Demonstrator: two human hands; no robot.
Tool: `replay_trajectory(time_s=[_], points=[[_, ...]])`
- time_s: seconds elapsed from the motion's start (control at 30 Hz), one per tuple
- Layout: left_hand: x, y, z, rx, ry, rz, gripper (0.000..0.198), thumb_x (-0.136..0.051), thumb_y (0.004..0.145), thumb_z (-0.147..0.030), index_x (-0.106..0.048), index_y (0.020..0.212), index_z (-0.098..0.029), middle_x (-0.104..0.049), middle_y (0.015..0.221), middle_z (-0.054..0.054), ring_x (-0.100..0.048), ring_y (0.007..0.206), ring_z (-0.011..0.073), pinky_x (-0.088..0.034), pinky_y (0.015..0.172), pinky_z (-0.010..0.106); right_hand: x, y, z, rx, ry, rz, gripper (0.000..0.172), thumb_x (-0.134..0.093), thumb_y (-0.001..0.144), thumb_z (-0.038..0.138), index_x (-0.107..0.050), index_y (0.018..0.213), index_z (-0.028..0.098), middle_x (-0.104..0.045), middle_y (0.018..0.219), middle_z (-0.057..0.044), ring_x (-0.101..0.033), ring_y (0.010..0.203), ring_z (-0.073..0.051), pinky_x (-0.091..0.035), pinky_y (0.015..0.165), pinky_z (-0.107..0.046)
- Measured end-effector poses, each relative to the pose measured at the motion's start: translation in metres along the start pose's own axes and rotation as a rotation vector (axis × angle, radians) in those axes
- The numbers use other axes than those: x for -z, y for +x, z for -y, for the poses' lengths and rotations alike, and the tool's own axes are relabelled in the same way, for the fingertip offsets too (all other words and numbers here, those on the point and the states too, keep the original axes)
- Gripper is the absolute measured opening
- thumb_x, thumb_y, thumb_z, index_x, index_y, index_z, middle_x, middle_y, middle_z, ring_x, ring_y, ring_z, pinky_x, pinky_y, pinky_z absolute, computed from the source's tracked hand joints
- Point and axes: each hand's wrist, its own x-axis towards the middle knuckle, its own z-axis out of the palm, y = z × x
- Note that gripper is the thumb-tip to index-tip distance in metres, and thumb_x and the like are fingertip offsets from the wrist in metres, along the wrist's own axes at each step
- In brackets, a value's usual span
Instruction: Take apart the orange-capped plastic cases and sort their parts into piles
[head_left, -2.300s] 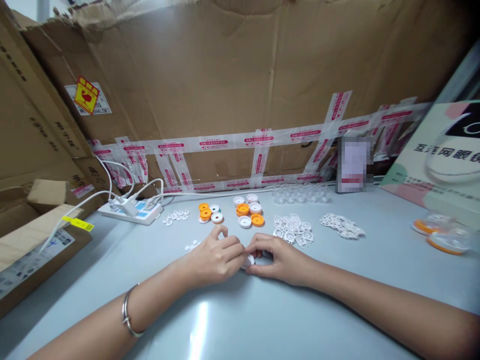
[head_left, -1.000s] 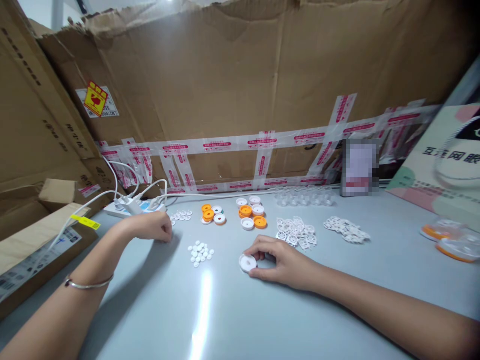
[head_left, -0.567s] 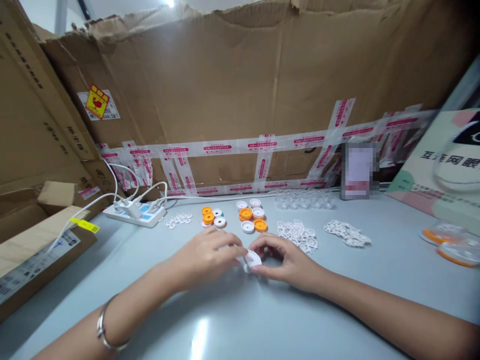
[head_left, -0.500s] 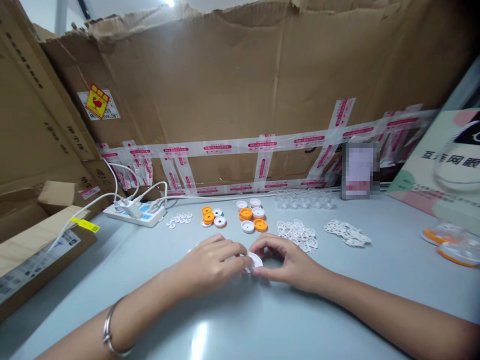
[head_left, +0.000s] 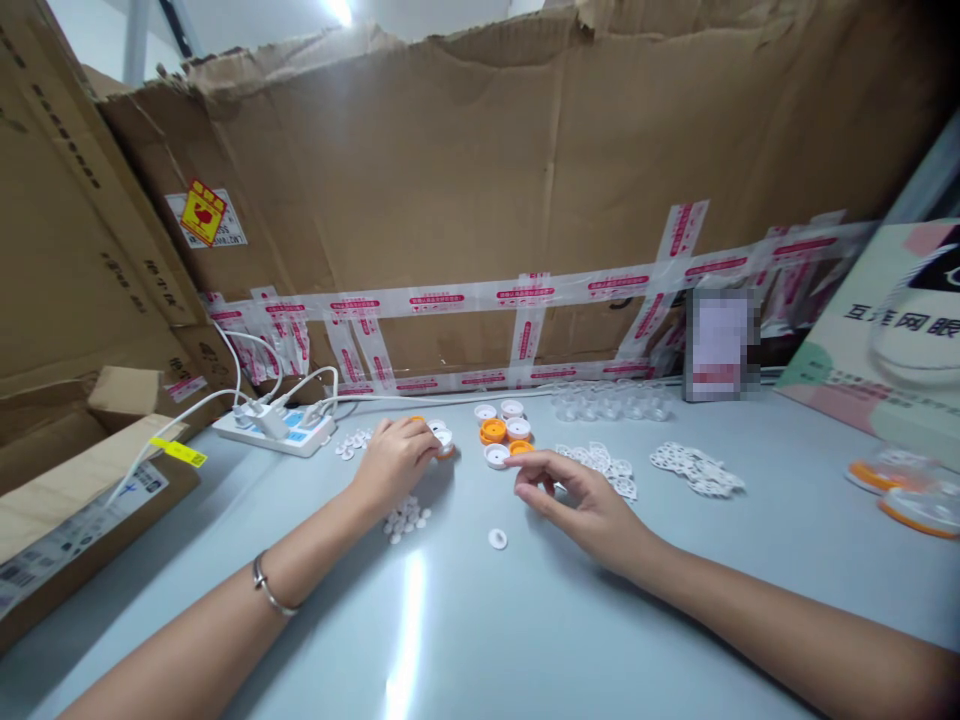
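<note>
My left hand (head_left: 394, 462) is over the left group of round parts, fingertips pinched at the edge of a white round disc (head_left: 445, 438) on an orange one. It partly hides the orange discs (head_left: 417, 420) there. My right hand (head_left: 574, 495) is held apart from it with fingers bent, thumb and forefinger spread and nothing between them. Its forefinger tip is by an orange ring (head_left: 520, 449) and a white ring (head_left: 495, 457) in the second group. On the table below lies a small white round piece (head_left: 497, 539).
Small white pieces (head_left: 406, 518) lie below my left hand. White openwork parts (head_left: 697, 470) and clear plastic parts (head_left: 611, 402) lie to the right. A power strip (head_left: 274, 433) with cables stands left. Clear-topped orange discs (head_left: 919, 505) sit far right. Cardboard (head_left: 450, 180) walls the back.
Both hands have parted from the white round piece, which now lies on the table. My left hand has moved up and left to the discs; my right has opened and shifted slightly right.
</note>
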Motion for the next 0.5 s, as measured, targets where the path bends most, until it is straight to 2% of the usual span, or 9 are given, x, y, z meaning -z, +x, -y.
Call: replay_trajectory(time_s=[0.17,0.33,0.4,0.5], points=[[-0.01,0.0,0.002,0.075,-0.035,0.083,0.011,-0.057,0.081,-0.017,-0.066,0.079,-0.021,-0.068,0.082,0.0,-0.056,0.082,0.0174,-0.03,0.067,0.03,0.002,-0.001,0.001,0.031,-0.069,-0.036,0.023,-0.048,0.082,0.034,-0.059,0.097,0.02,-0.059,0.079,-0.002,-0.054,0.075,-0.015,-0.043,0.069,-0.028],[-0.004,-0.002,-0.005,0.043,-0.099,-0.003,0.013,-0.052,0.084,-0.02,-0.065,0.087,-0.02,-0.066,0.093,0.004,-0.056,0.087,0.0192,-0.034,0.071,0.032,0.01,0.003,0.007,0.093,-0.15,-0.052,0.021,-0.045,0.084,0.031,-0.059,0.097,0.021,-0.061,0.082,-0.003,-0.056,0.076,-0.016,-0.044,0.071,-0.028],[0.003,-0.005,-0.016,-0.06,-0.178,0.013,0.017,-0.047,0.087,-0.021,-0.063,0.092,-0.018,-0.065,0.094,0.006,-0.055,0.088,0.0193,-0.038,0.073,0.033,0.029,0.009,0.008,0.114,-0.268,-0.021,0.021,-0.045,0.084,0.031,-0.059,0.096,0.022,-0.063,0.087,-0.004,-0.057,0.078,-0.017,-0.044,0.071,-0.029],[0.014,-0.011,-0.039,-0.273,-0.323,0.17,0.024,-0.041,0.09,-0.023,-0.057,0.106,-0.016,-0.061,0.097,0.009,-0.055,0.089,0.0179,-0.043,0.076,0.031,0.085,0.017,0.003,0.0,-0.579,0.078,0.022,-0.056,0.076,0.033,-0.062,0.095,0.022,-0.064,0.095,-0.007,-0.057,0.081,-0.019,-0.043,0.072,-0.031]])
